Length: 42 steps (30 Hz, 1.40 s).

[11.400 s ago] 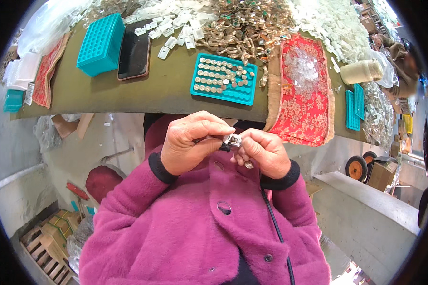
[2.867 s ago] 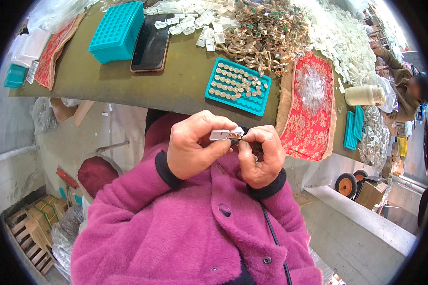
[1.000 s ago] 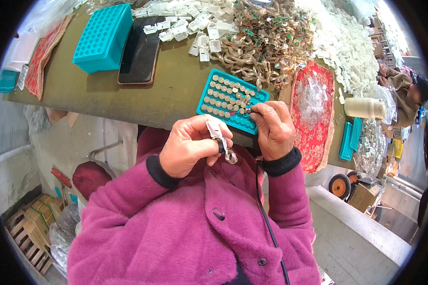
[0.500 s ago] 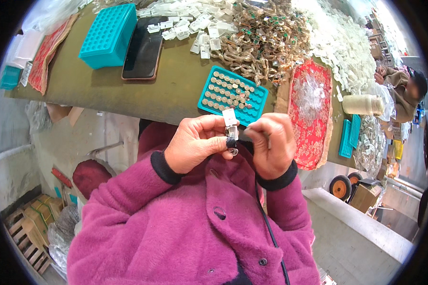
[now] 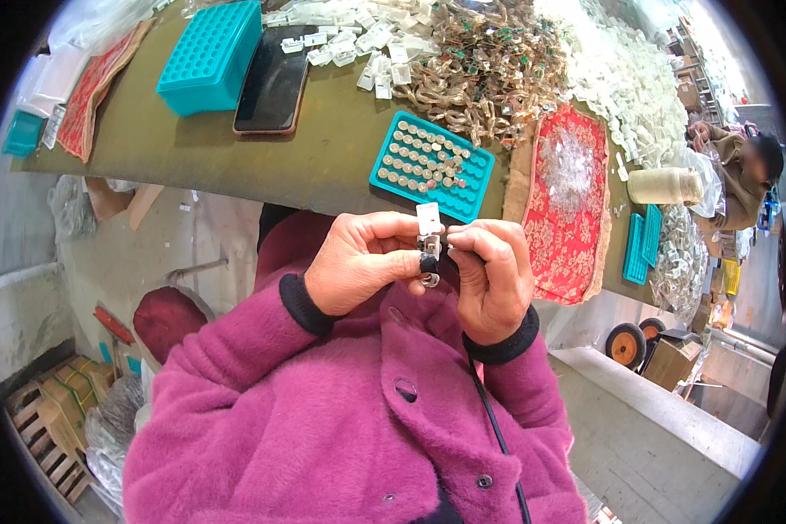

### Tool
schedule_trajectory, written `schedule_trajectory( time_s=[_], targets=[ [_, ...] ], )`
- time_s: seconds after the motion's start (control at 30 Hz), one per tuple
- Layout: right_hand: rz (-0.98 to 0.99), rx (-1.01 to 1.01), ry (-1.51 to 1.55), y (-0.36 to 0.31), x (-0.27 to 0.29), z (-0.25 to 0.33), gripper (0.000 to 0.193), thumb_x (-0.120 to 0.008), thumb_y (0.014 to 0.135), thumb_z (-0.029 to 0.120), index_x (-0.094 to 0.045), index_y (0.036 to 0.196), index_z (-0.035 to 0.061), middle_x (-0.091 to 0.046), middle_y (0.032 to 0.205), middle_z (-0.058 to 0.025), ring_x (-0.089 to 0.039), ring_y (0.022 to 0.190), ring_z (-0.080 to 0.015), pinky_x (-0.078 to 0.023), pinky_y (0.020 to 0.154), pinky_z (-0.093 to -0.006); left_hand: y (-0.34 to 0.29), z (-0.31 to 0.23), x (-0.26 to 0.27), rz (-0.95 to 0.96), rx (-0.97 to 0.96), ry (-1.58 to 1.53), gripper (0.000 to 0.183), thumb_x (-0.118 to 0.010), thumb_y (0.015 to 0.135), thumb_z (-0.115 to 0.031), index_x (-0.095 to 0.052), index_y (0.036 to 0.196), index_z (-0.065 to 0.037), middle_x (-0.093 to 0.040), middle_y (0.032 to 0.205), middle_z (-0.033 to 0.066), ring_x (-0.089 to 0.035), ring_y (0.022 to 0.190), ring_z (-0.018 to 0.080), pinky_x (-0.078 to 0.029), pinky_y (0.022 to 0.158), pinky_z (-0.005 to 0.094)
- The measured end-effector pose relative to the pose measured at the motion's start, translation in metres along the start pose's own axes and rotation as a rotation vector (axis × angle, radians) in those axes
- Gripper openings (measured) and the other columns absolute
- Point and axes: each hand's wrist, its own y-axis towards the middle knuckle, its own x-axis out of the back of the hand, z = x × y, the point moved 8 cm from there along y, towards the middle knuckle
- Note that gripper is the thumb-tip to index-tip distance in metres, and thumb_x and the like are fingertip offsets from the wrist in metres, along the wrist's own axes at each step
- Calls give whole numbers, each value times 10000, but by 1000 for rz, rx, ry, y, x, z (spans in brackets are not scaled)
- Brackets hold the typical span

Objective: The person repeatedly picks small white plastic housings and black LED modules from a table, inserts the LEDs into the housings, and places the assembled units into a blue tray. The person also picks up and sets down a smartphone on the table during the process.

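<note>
My left hand (image 5: 349,266) pinches a small white plastic housing (image 5: 428,219) between thumb and fingers, with its flap standing up. A dark band wraps the thumb tip. Close on the right, my right hand (image 5: 495,278) has thumb and fingertips pressed together beside the housing. What is between them is too small to make out. Just beyond both hands lies a teal tray (image 5: 465,210) with rows of round button cells (image 5: 410,162); some pockets at its right end hold none.
Behind the tray are a heap of wired parts (image 5: 489,70) and scattered white housings (image 5: 384,44). A red patterned cloth pad (image 5: 568,236) bears clear plastic bits. A phone (image 5: 271,87) and teal box (image 5: 208,61) lie left. Another person (image 5: 732,166) sits far right.
My right hand was blurred and slightly farther from the housing; now its fingertips are closed close beside it. The left hand keeps its hold. The whole view has shifted slightly.
</note>
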Motion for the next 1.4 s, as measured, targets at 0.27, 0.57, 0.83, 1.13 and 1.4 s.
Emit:
schedule_trajectory(
  time_s=[0.27,0.57,0.83,1.13,1.4],
  targets=[
    [69,109,46,-3,-12,5,326,-781,734,-34,-722,1052,9,-686,950,-123,-674,849,-312,-563,728,-410,-6,-3,1,10,-67,77,296,-685,995,15,-691,1287,62,-736,1030,75,-706,808,122,-587,679,260],
    [58,-135,-354,24,-11,-69,184,-781,859,42,-731,1036,52,-663,922,-128,-660,879,-332,-542,775,-426,0,-5,27,-121,9,87,220,-640,991,-40,-717,1178,49,-748,972,102,-615,633,92,-490,559,230],
    [106,-167,-239,27,-11,-66,148,-764,883,-16,-689,1007,14,-647,866,-117,-656,789,-271,-533,714,-371,6,-2,28,-81,62,-49,325,-658,1015,-89,-660,1307,56,-739,1116,135,-689,798,137,-599,682,279],
    [89,-874,730,-23,-30,-44,106,-705,1022,48,-660,1060,-40,-728,945,-68,-695,862,-111,-574,773,-260,9,-11,16,-81,-152,47,338,-697,992,14,-652,1322,67,-707,1161,105,-718,932,168,-628,801,311],
    [86,-1041,914,-43,-48,-50,143,-689,1052,142,-665,1018,6,-693,848,-21,-591,711,-54,-457,624,-206,-6,-37,3,-117,-614,699,325,-736,916,91,-716,1235,31,-705,1113,121,-719,942,179,-607,818,300]
  ],
)
